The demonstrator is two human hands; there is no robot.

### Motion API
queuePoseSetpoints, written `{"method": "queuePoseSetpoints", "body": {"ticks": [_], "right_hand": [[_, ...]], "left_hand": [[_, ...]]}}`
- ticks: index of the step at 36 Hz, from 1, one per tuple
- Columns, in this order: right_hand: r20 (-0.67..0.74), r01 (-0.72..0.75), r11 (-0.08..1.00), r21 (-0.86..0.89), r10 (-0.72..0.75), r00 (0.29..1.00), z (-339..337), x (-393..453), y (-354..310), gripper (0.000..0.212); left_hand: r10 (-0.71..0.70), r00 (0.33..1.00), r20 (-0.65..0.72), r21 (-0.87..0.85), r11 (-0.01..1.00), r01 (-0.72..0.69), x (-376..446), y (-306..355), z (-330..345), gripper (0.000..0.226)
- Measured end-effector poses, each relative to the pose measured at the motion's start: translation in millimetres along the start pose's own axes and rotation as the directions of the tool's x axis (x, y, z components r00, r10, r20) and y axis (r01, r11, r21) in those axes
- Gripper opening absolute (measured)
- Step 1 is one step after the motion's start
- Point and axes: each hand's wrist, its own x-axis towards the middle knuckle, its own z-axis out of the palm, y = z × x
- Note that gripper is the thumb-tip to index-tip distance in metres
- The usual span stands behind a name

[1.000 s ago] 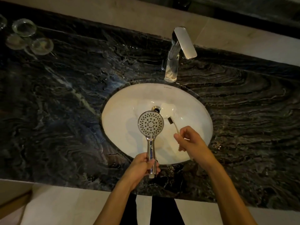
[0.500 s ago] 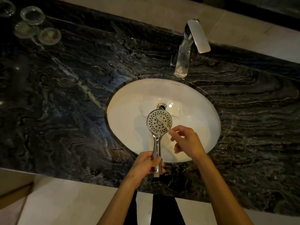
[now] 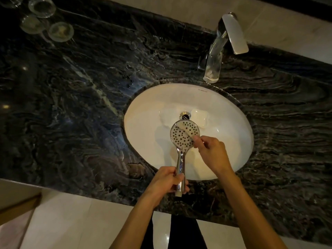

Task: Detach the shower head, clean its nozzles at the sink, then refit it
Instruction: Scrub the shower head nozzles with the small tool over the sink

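Note:
A chrome shower head is held face up over the white oval sink, its round nozzle plate dotted with dark holes. My left hand grips the lower end of its handle at the sink's front rim. My right hand pinches a pale toothbrush whose head lies across the nozzle plate, slanting up to the left. The brush's handle is mostly hidden in my fingers.
A chrome tap stands behind the sink, with the drain just beyond the shower head. Dark veined marble counter surrounds the basin. Several upturned glasses sit at the far left. Pale floor lies below the counter edge.
My right hand has moved left and brought the toothbrush from beside the shower head onto its nozzle plate, then further across it. The left hand keeps its grip on the handle.

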Motion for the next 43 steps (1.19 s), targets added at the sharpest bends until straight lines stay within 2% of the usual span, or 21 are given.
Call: {"method": "queuePoseSetpoints", "body": {"ticks": [5,11,13,17,21,23,28,31,34,36,38,43], "right_hand": [[0.11,0.055,0.989,-0.138,-0.04,0.993,9.1,-14.9,3.6,0.041],[-0.104,-0.005,0.996,-0.093,-0.005,0.995,-5.3,-1.7,2.6,0.044],[-0.127,-0.016,0.994,-0.112,0.001,0.992,-9.9,3.5,0.1,0.042],[-0.004,0.011,0.993,-0.116,-0.011,1.0,-4.0,-1.1,-0.7,0.041],[0.1,0.072,0.978,-0.198,-0.053,0.994,5.6,-5.2,-3.7,0.039],[0.068,0.068,0.973,-0.219,-0.054,0.996,1.8,2.5,-7.3,0.039],[-0.11,0.033,0.961,-0.274,-0.065,0.992,-16.5,22.7,-14.7,0.046],[-0.034,0.045,0.964,-0.263,-0.056,0.998,-13.2,17.9,-15.5,0.047],[0.105,0.12,0.944,-0.307,-0.091,0.99,-0.6,3.0,-13.3,0.047],[0.144,0.162,0.925,-0.343,-0.119,0.982,3.2,-2.3,-11.5,0.047],[0.107,0.147,0.922,-0.359,-0.115,0.988,-1.3,0.6,-11.2,0.047],[-0.126,0.079,0.934,-0.349,-0.13,0.983,-16.7,18.3,-15.6,0.051]], "left_hand": [[0.0,1.0,0.009,-0.041,0.999,0.0,-1.3,-0.8,0.7,0.012],[0.011,1.0,0.026,-0.038,0.999,-0.01,-2.0,-2.3,-0.6,0.013],[0.015,0.999,0.029,-0.037,0.999,-0.014,-2.0,-2.1,-0.8,0.013],[0.023,0.999,0.023,-0.044,0.999,-0.022,-1.9,-2.9,-1.1,0.014],[0.037,0.999,0.014,-0.052,0.998,-0.036,-1.4,-4.8,-1.9,0.018],[0.036,0.999,0.014,-0.05,0.998,-0.035,-1.1,-5.8,-2.3,0.018],[0.035,0.999,0.024,-0.062,0.998,-0.034,-1.5,-6.6,-2.6,0.019],[0.032,0.999,0.021,-0.076,0.997,-0.031,-2.0,-5.6,-2.1,0.02],[0.027,1.0,0.015,-0.087,0.996,-0.025,-2.3,-4.7,-1.7,0.021],[0.028,0.999,0.017,-0.087,0.996,-0.026,-2.3,-4.6,-1.4,0.02],[0.028,0.999,0.019,-0.078,0.997,-0.027,-1.6,-4.8,-1.4,0.017],[0.032,0.999,0.029,-0.066,0.997,-0.03,0.0,-6.6,-2.1,0.014]]}}
